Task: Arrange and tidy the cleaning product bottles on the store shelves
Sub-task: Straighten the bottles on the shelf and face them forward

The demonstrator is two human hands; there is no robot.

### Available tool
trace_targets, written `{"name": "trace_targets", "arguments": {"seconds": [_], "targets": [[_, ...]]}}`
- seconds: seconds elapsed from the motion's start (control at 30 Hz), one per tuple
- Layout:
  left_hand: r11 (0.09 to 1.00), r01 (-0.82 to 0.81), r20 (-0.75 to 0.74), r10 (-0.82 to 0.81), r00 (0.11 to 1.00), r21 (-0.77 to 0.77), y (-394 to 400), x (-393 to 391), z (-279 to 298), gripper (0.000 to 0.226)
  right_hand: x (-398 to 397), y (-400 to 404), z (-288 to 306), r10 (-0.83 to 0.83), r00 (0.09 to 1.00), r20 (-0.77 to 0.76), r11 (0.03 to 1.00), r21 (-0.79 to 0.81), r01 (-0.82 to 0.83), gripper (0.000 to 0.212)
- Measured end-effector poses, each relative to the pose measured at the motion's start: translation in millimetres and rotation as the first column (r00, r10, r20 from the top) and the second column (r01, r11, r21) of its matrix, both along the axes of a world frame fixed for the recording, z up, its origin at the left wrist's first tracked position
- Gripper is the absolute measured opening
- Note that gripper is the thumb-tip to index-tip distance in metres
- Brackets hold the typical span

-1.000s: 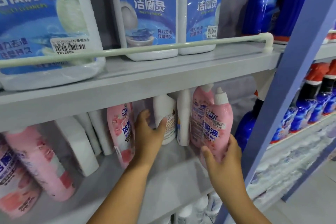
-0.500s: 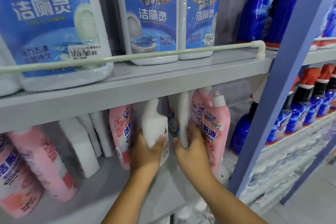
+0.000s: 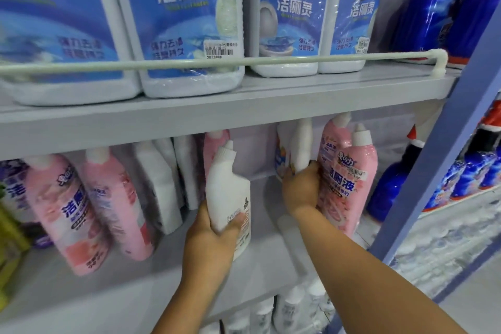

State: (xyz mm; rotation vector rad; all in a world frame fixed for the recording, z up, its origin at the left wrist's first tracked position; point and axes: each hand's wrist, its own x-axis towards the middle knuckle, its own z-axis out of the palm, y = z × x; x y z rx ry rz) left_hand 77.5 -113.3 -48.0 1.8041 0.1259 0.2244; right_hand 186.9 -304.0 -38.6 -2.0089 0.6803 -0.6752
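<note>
White bottle (image 3: 226, 187) gripped, left hand (image 3: 208, 241) | right hand (image 3: 301, 188) (further back) grips second bottle (image 3: 301, 149)

The big white jugs with blue labels (image 3: 189, 21) on the upper shelf read "洁厕灵"; one smaller white jug (image 3: 292, 8) adds "Mr Puton". The front pink bottle (image 3: 349, 184) reads "洁厕液".

The upper shelf's jugs (image 3: 187, 21) are cut off by the top edge, caps out of view; the leftmost jug (image 3: 54, 35) is smeared by blur, its print unreadable; the left hand (image 3: 214, 233) covers the lower part of the white bottle (image 3: 226, 192); the right hand (image 3: 302, 187) hides the base of a second white bottle (image 3: 302, 143); the shelf lip (image 3: 217, 122) masks the tops of the white packs (image 3: 162, 171); the yellow item (image 3: 8, 236) is cropped at the left edge.
</note>
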Motion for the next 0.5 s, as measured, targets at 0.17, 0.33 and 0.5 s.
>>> {"name": "trace_targets", "arguments": {"seconds": [0.17,0.33,0.5], "targets": [[1.0,-0.011,-0.015,0.011,1.0,0.008,23.2,-5.1,-3.9,0.049,-32.5,4.2,-3.7,0.155,0.988,0.024,0.988,-0.031,-0.155,0.025],[1.0,0.004,-0.03,-0.004,1.0,-0.02,41.8,-1.7,-10.8,0.051,-100.1,11.9,-9.9,0.374,0.927,0.039,0.928,-0.001,-0.374,0.033],[0.999,0.0,-0.056,-0.003,0.998,-0.049,49.1,-1.6,-16.3,0.055,-135.9,26.2,-13.8,0.454,0.891,-0.019,0.891,0.034,-0.453,0.044]]}}
